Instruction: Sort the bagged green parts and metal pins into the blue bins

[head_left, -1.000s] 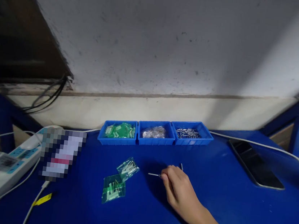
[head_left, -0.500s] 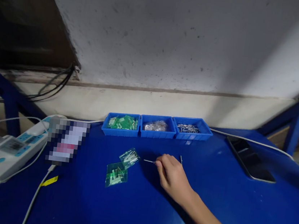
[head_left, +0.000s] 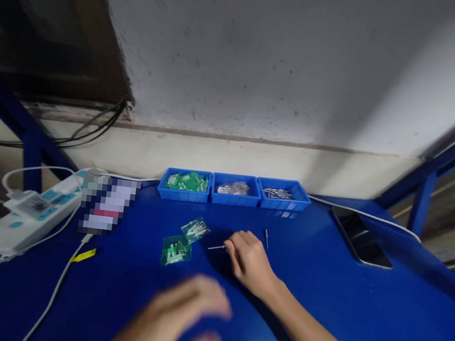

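One slim metal pin (head_left: 215, 247) sits pinched in the right hand (head_left: 248, 257), its thin end poking out to the left of the fingertips. The left hand (head_left: 185, 314), blurred and nearer the wearer, has thumb and fingers spread in a curve, with nothing visible between them. The pin looks light, stiff and smooth, likely to roll or slip; a fingertip pinch away from the thin end should suit it. A second metal pin (head_left: 266, 239) lies just right of the right hand. Green packets (head_left: 176, 250) lie beyond the left hand. Blue bins (head_left: 235, 200) limit reach beyond both hands; the widest room on the tabletop (head_left: 320, 292) seems to be right of the right forearm, toward the phone (head_left: 362, 239).
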{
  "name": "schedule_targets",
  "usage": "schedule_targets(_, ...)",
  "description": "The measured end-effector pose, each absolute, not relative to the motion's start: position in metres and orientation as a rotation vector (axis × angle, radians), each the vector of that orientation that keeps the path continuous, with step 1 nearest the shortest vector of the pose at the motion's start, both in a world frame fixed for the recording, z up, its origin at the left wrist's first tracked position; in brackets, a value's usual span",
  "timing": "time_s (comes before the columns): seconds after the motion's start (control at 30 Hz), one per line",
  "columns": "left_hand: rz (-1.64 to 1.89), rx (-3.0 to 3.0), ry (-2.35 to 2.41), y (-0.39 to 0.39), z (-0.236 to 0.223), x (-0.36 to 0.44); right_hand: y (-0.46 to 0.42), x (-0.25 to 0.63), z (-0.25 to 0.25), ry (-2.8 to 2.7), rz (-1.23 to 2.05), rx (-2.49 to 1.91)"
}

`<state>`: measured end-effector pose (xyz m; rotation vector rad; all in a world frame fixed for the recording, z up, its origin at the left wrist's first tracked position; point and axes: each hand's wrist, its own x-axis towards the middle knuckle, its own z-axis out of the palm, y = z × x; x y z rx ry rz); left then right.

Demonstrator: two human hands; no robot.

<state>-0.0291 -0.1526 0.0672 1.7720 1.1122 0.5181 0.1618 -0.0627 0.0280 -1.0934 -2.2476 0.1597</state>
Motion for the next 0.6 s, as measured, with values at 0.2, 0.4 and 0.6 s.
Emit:
schedule_targets(0.2, 0.931, 2.392, 1.35, -0.081, 0.048, -0.005, -0.065, 0.164, 0.026, -2.165, 0.19, -1.158)
schedule_targets(0.4, 0.994, 2.352, 1.455, -0.078, 0.029, -0.01, -0.066, 0.168, 0.029, -2.216, 0.28, -1.11)
schedule_targets(0.6, 0.828, 2.219, 1.512, -0.082, 0.023, -0.013, -0.07, 0.173, 0.037, -2.352, 0.192, -0.965)
